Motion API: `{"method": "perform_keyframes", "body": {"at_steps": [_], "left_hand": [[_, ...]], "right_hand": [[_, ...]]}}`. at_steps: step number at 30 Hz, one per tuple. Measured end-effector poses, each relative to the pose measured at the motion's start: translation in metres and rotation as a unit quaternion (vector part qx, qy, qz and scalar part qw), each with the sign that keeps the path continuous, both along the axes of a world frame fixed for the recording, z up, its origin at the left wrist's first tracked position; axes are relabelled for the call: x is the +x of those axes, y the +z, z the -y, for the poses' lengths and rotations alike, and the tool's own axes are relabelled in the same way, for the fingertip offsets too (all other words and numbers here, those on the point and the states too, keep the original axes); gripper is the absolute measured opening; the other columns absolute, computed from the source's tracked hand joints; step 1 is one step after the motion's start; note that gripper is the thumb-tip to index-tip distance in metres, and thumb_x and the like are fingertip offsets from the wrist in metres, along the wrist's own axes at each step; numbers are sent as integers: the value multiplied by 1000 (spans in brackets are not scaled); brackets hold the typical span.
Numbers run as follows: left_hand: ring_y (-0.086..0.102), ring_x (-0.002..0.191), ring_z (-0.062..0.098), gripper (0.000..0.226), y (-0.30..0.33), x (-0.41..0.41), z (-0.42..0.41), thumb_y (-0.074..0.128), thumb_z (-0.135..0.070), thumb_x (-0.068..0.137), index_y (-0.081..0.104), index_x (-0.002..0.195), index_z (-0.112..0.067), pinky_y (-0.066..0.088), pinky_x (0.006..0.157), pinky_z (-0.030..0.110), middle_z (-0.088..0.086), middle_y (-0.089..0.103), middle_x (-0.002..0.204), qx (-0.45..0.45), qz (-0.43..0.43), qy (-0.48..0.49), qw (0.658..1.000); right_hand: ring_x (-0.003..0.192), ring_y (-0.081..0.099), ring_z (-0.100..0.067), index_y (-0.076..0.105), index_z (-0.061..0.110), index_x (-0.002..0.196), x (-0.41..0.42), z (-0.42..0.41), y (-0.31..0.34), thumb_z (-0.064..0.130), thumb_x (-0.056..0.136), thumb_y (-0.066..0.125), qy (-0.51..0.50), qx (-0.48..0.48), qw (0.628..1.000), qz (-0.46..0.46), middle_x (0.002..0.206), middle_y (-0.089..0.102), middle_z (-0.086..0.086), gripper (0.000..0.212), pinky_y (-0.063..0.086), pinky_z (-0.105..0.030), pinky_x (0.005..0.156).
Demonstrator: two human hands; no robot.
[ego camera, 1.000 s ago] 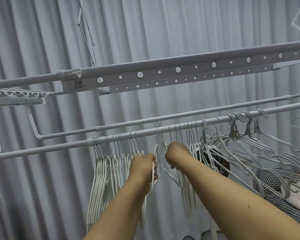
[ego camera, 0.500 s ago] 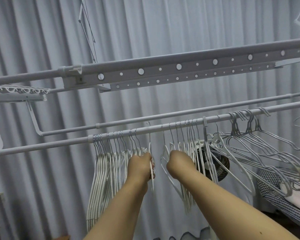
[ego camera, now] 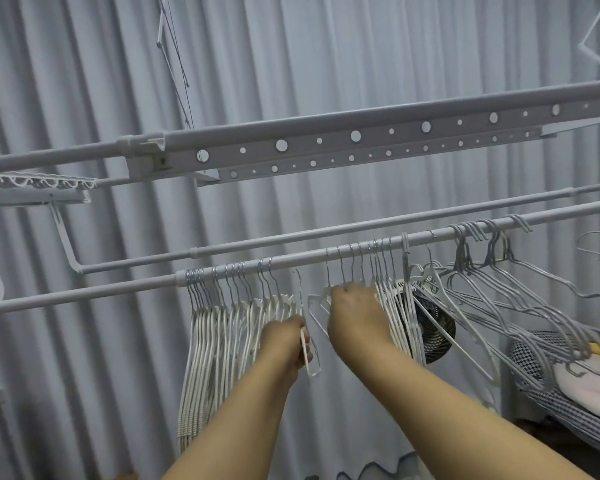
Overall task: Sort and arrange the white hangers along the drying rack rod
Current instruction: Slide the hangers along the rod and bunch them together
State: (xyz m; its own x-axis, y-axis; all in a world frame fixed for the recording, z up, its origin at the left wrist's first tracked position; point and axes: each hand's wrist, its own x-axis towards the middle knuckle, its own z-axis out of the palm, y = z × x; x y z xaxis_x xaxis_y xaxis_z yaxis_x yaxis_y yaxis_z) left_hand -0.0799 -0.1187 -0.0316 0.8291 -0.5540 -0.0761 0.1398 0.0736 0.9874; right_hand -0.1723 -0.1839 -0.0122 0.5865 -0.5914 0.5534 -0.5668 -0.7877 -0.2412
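1. The rod of the drying rack runs from the low left end up to the high right end. Many white hangers hang on it.
2. A tidy bunch of hangers hangs close together just right of the rod's joint, toward the left end.
3. The left hand holds one loose hanger. Its fingers are curled round the hanger's side. The hook of this hanger sits just under the rod, right beside the tidy bunch, and looks not yet on it.
4. The right hand reaches into the middle bunch. Its fingers are bent round the top of a hanger there.
5. Farther toward the right end, the messy hangers lie tilted and crossed over each other.
6. To do this step well, the person should lift the loose hanger so that its hook goes right over the rod, then slide it snug against the tidy bunch.
7. The hook should face the same way as the others.
8. The right hand should pull only one hanger free, slowly, so that the next ones do not catch and fall.
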Motion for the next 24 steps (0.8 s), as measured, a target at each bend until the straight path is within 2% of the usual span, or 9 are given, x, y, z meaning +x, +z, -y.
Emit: {"method": "perform_keyframes", "body": {"at_steps": [2, 4, 9, 12, 14, 16, 19, 21, 24], "left_hand": [[31, 35, 12, 15, -4, -11, -12, 42, -2, 86, 51, 74, -4, 29, 38, 19, 8, 43, 55, -10, -19, 4, 1000], [31, 33, 11, 14, -3, -24, -29, 44, -2, 85, 52, 74, -4, 28, 36, 18, 7, 43, 53, -24, -31, 4, 999], [34, 30, 9, 18, 17, -54, -77, 50, -3, 82, 62, 72, 6, 31, 34, 16, 4, 43, 44, -36, -31, -30, 998], [36, 30, 9, 21, 29, -59, -94, 53, -8, 84, 65, 80, 9, 32, 32, 15, 3, 45, 44, -38, -43, -84, 995], [38, 30, 8, 25, 33, -56, -99, 55, -13, 84, 65, 84, 9, 33, 32, 15, 2, 46, 45, -28, -55, -125, 990], [37, 30, 8, 29, 33, -52, -100, 51, -15, 87, 66, 85, 10, 32, 32, 15, 3, 46, 45, -29, -56, -139, 988], [37, 32, 9, 39, 28, -45, -95, 37, -12, 95, 69, 84, 7, 30, 33, 15, 5, 46, 45, -72, 5, -103, 992], [43, 36, 9, 35, 21, -37, -90, 39, -11, 98, 68, 86, 4, 32, 34, 17, 4, 51, 50, -75, 83, -58, 992], [60, 61, 13, 16, 4, -18, -81, 53, -14, 94, 69, 94, -9, 46, 50, 25, 1, 65, 76, 58, 272, 45, 960]], "right_hand": [[97, 58, -25, 60, 13, 107, 5, -6, -6, 15, 95, 45, 68, 82, 990, 88, 107, 63, -7, 19, 45, -33, 75], [83, 58, -26, 58, 12, 93, 12, -5, -14, 26, 99, 39, 96, 184, 972, 109, 90, 63, -7, 24, 41, -30, 66], [75, 55, -20, 56, 17, 86, 20, 5, -28, 54, 97, 30, 100, 306, 941, 101, 74, 55, 2, 46, 39, -30, 65], [82, 61, -19, 62, 20, 84, 20, 7, -29, 52, 96, 35, 139, 367, 904, 172, 79, 64, 2, 44, 45, -33, 73], [73, 63, -19, 63, 19, 76, 19, 8, -28, 43, 96, 40, 146, 398, 875, 233, 74, 67, 0, 39, 48, -36, 76], [60, 53, -19, 58, 18, 67, 18, 8, -28, 34, 98, 41, 156, 416, 854, 271, 64, 58, -1, 39, 46, -36, 67], [56, 42, -21, 51, 19, 52, 15, 10, -28, 27, 98, 39, 125, 395, 866, 279, 59, 47, 0, 48, 38, -36, 60], [61, 44, -23, 49, 19, 53, 10, 10, -30, 29, 96, 39, 74, 378, 878, 283, 61, 48, -1, 46, 34, -33, 60], [61, 43, -24, 48, 14, 60, -1, 10, -34, 26, 95, 36, -19, 372, 870, 324, 63, 49, -6, 39, 32, -34, 61]]}}
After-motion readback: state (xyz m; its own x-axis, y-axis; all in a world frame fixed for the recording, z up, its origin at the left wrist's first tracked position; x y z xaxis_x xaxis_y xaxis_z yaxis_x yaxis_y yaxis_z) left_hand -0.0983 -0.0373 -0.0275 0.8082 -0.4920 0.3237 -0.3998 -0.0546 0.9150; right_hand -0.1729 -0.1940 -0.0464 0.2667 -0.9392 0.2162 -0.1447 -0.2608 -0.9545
